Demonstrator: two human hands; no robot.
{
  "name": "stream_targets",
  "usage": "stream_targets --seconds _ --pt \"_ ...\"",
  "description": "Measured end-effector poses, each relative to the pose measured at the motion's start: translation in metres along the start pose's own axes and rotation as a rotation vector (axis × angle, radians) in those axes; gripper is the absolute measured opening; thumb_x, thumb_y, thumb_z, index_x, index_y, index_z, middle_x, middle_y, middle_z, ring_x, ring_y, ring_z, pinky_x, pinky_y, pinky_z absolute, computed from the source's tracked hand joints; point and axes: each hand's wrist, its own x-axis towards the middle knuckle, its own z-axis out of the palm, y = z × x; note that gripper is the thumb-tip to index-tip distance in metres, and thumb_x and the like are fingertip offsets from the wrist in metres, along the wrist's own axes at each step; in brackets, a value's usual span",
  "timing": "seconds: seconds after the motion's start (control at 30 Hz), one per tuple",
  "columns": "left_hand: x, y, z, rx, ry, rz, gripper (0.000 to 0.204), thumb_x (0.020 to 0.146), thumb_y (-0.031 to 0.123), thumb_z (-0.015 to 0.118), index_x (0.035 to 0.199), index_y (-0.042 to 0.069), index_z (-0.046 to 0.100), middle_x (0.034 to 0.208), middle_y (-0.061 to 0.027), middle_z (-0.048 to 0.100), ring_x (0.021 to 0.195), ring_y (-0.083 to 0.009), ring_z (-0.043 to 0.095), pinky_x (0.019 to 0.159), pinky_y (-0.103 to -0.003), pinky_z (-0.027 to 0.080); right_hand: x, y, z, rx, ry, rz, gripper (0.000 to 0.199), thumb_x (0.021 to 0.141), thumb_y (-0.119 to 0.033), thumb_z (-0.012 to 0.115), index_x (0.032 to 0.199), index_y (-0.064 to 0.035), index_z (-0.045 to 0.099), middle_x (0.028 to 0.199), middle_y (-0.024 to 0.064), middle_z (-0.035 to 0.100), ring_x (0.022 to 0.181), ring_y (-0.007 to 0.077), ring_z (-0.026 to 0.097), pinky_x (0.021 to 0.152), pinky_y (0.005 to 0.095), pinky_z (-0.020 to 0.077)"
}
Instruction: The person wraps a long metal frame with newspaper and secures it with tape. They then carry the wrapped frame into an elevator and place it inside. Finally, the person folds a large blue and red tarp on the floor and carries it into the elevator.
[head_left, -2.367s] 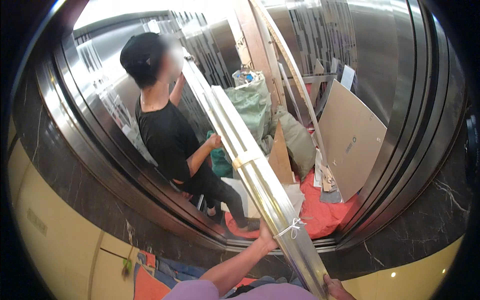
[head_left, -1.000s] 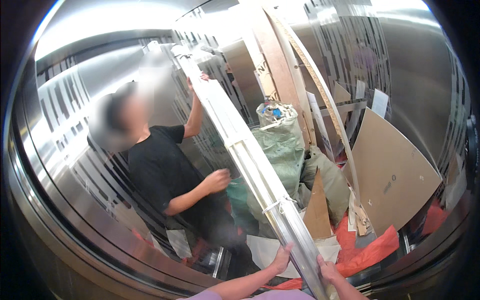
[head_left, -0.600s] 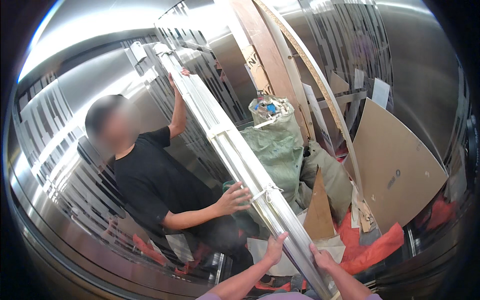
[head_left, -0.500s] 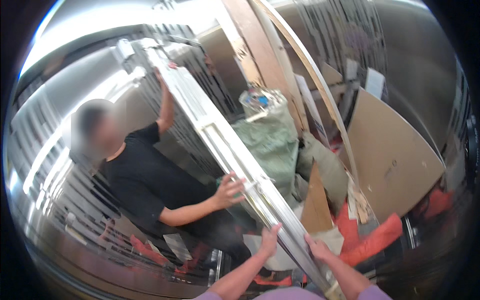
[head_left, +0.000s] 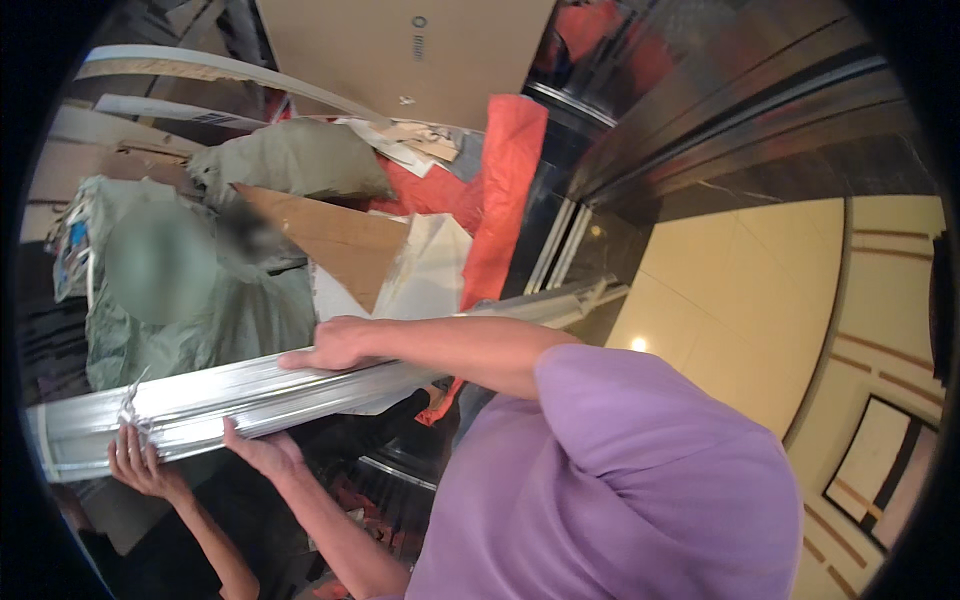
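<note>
Noted beyond the bundle of silver metal profiles [head_left: 200,403]: green sack [head_left: 240,300] and grey-green sack [head_left: 300,165], left of the red sheet [head_left: 510,190]. Logged brown triangular board [head_left: 345,245] and white papers [head_left: 435,250] along the red sheet's left edge, tan board [head_left: 400,45] past its far edge, curved strip [head_left: 220,72] at upper left. Saw bundle aslant in midair, over the red sheet's near edge and rightward across the door sill [head_left: 560,245], covering the green sack's base. Spotted a co-worker's hand [head_left: 150,465] touching bundle beside the white string tie [head_left: 135,405].

Gripped bundle with right hand [head_left: 335,348] from upper edge and left hand [head_left: 268,455] from lower edge, both curled onto it; could not tell how tightly, with several fingers out of sight.

Lost bundle's left end at the dark rim; found right stretch partly behind own right forearm, pale and hard to make out at the tip. Found green sack blurred in patches, lower right blocked by purple shirt [head_left: 640,480].

Counted one bundle, two sacks, one triangular board, one tan board, one red sheet, one curved strip, two own hands, one co-worker's hand. Could not count single profiles or papers.
</note>
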Motion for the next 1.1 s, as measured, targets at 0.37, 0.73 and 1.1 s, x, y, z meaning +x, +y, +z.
stream_targets --seconds 0.37,0.73,1.1 --pt "0.035 0.030 -0.025 0.001 0.042 0.084 0.072 0.095 0.050 0.052 0.148 0.003 0.037 0.148 -0.0167 0.042 0.139 -0.0320 0.040 0.116 -0.050 0.031 0.059 -0.030 0.036 0.017 0.056 -0.092 0.114 0.081 -0.091 0.036 0.102 0.0163 0.070 0.106 0.0339 0.068 0.106 0.0436 0.066 0.093 0.0486 0.0514" --pt "0.079 0.017 -0.040 0.078 0.129 0.067 0.069 0.095 0.046 0.057 0.148 0.007 0.039 0.149 -0.0143 0.043 0.137 -0.0308 0.041 0.115 -0.050 0.031 0.024 0.081 0.030 0.022 0.258 -0.172 0.081 0.090 -0.071 0.054 0.134 -0.0041 0.059 0.134 0.0253 0.059 0.128 0.0386 0.054 0.109 0.0459 0.0410" --pt "0.140 -0.006 -0.070 0.133 0.152 -0.003 0.067 0.093 0.045 0.062 0.146 0.009 0.042 0.147 -0.0105 0.045 0.134 -0.0313 0.045 0.108 -0.054 0.040 -0.250 0.372 0.094 -0.018 0.354 0.745 0.067 0.094 -0.058 0.053 0.133 -0.0042 0.059 0.129 0.0245 0.062 0.123 0.0403 0.057 0.107 0.0456 0.0425"
